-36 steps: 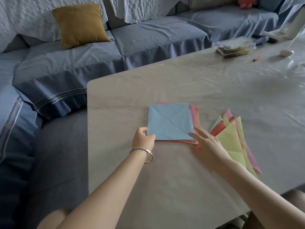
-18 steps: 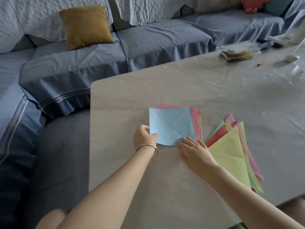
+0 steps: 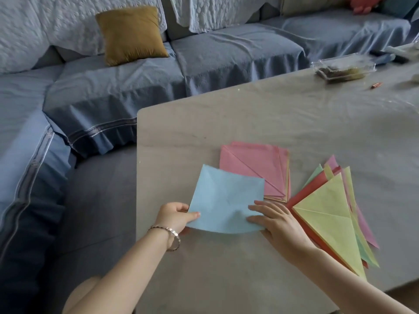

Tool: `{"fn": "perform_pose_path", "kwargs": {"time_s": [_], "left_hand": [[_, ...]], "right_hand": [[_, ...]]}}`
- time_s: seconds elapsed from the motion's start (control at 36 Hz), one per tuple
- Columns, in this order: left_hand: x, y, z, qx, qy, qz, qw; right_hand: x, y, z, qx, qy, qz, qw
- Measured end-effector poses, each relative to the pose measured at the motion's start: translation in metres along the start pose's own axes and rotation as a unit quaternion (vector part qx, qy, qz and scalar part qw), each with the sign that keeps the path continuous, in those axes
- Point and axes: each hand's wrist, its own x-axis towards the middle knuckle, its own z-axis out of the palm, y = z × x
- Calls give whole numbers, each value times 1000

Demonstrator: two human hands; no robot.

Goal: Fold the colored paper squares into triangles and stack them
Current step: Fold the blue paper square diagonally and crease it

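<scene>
Lower centre: left hand (image 3: 173,217) pinches the blue sheet's (image 3: 224,200) corner, while right hand (image 3: 278,220) rests flat-fingered on it, likely steadying it for folding.

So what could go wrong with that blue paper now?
The light blue paper square bows between the left hand, pinching one corner, and the right hand, so the corners might not meet and the fold could come out crooked. The right hand also sits right beside the fanned pile of folded paper triangles; it might bump them out of place.
</scene>
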Motion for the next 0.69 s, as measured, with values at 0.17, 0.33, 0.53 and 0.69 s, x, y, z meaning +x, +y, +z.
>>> {"fn": "perform_pose_path", "kwargs": {"time_s": [0.17,0.33,0.53,0.69], "left_hand": [[2,-3,0,83,15,62,994],[11,11,18,83,36,89,992],[-2,22,27,67,75,171,980],[-24,23,20,44,44,218,974]], "right_hand": [[-8,-3,2,50,-41,-69,996],[-16,-9,1,107,-68,-71,989],[-7,-24,-17,266,46,51,962],[28,-26,-42,300,107,179,931]]}}
